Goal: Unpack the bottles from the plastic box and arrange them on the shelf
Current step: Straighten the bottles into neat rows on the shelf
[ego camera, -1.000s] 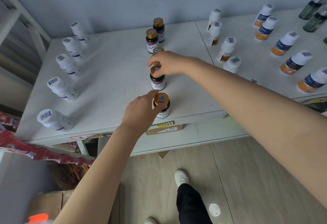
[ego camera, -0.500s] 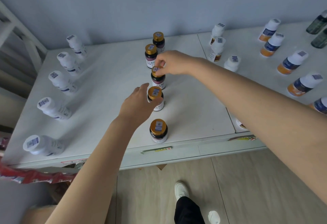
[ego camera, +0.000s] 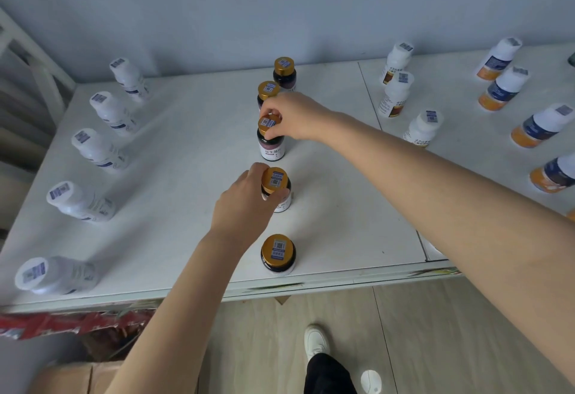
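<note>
A column of dark bottles with gold caps stands on the white shelf top (ego camera: pixel 174 182). My left hand (ego camera: pixel 245 203) grips the second bottle from the front (ego camera: pixel 278 189) at its neck and cap. My right hand (ego camera: pixel 294 116) pinches the gold cap of the third bottle (ego camera: pixel 270 141). In front of them a bottle (ego camera: pixel 278 255) stands alone near the shelf's edge. Two more gold-capped bottles (ego camera: pixel 283 71) stand behind, toward the wall. The plastic box is not in view.
A row of white bottles (ego camera: pixel 99 149) runs along the shelf's left side. White and orange-labelled bottles (ego camera: pixel 395 94) (ego camera: pixel 535 127) stand on the right. Red packaging (ego camera: pixel 62 322) lies under the shelf's front left; a cardboard box (ego camera: pixel 77 378) sits on the floor beside my foot (ego camera: pixel 315 340).
The view has moved closer, so the bottles sit lower in the frame. Both hands stay on the same two gold-capped bottles; my left hand's grip has closed more around its bottle.
</note>
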